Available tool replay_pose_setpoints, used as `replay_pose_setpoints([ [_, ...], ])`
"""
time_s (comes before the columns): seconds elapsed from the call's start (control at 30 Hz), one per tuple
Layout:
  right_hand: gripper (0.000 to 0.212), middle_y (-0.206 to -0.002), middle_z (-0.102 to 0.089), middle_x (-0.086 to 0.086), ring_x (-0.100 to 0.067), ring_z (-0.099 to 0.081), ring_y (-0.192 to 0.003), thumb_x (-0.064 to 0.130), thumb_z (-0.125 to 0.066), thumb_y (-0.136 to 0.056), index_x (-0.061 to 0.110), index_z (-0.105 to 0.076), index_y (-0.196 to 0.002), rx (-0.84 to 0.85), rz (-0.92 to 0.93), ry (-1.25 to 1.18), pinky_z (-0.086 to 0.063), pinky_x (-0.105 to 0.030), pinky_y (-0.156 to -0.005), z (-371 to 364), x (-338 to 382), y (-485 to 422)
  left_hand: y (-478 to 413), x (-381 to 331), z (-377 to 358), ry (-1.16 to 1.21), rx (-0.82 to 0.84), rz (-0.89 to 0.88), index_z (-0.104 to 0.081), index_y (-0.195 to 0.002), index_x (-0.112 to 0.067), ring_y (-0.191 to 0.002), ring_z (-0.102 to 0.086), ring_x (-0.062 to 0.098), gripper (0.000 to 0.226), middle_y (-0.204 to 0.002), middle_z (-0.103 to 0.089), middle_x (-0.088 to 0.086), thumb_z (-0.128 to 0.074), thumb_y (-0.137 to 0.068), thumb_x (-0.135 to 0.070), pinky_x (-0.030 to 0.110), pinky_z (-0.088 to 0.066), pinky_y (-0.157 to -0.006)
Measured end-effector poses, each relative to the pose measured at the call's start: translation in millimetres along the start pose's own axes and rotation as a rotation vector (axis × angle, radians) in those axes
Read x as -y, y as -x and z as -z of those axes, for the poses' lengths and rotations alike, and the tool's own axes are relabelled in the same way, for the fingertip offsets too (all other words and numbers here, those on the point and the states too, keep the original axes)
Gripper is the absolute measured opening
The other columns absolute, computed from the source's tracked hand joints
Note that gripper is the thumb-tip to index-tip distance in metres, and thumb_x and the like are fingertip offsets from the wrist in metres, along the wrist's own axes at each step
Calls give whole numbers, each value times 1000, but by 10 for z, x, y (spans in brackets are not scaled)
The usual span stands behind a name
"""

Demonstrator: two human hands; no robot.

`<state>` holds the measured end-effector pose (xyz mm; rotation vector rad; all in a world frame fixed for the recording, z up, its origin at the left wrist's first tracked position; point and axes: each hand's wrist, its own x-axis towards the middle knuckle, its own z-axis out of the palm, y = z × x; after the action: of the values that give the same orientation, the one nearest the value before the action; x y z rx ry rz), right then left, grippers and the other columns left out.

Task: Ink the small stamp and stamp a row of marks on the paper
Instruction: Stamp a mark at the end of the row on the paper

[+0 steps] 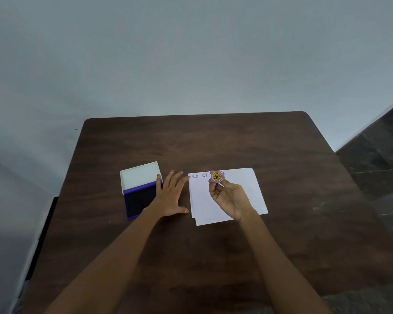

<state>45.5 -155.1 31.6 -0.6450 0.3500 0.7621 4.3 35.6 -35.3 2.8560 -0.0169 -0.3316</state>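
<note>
The right hand [228, 196] pinches the small stamp [217, 177] over the paper [247, 191] (two marks [199, 175] visible); the left hand [171, 196] lies spread flat.

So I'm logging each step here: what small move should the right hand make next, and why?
Probably shift the small stamp a little further right along the paper's top edge and press. The right hand pinches it beside a partly hidden third mark; two smiley marks sit to its left, and blank paper remains rightward.
</note>
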Motion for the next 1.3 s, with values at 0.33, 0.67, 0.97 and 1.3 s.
replay_pose_setpoints([
  [0.33, 24, -83, -74, -6, -11, -68, -71, 6, -46, -89, 5, -70, -92, -2, 70, 44, -57, -20, -64, 362, 332, 32, -208, -167, -10, 15, 82, 25, 0, -142, -24, -141, 11, 27, 110, -155, 1, 3, -76, -64, -44, 52, 17, -107],
  [0.67, 18, -62, -74, 0, -6, -68, -58, 7, -48, -90, 7, -64, -80, -268, 228, 36, -55, -15, -55, 544, 672, -86, -286, -233, 86, 10, 209, 68, 1, -143, -17, -141, 13, 27, 112, -155, 3, 4, -76, -66, -42, 51, 12, -111],
  [0.97, 16, -66, -74, -3, -14, -60, -77, 5, -49, -88, 7, -64, -82, -234, 162, 50, -57, -18, -59, 554, 739, -167, -305, -251, 139, 35, 250, 64, 3, -143, -15, -141, 14, 27, 114, -155, 7, 6, -77, -65, -39, 51, 11, -112],
  [1.3, 19, -77, -72, -6, -12, -62, -66, 6, -47, -86, 0, -64, -90, -123, 92, -12, -56, -19, -59, 499, 750, -191, -307, -285, 171, 22, 280, 90, 6, -143, -16, -141, 15, 28, 115, -155, 10, 6, -76, -66, -41, 51, 9, -113],
])
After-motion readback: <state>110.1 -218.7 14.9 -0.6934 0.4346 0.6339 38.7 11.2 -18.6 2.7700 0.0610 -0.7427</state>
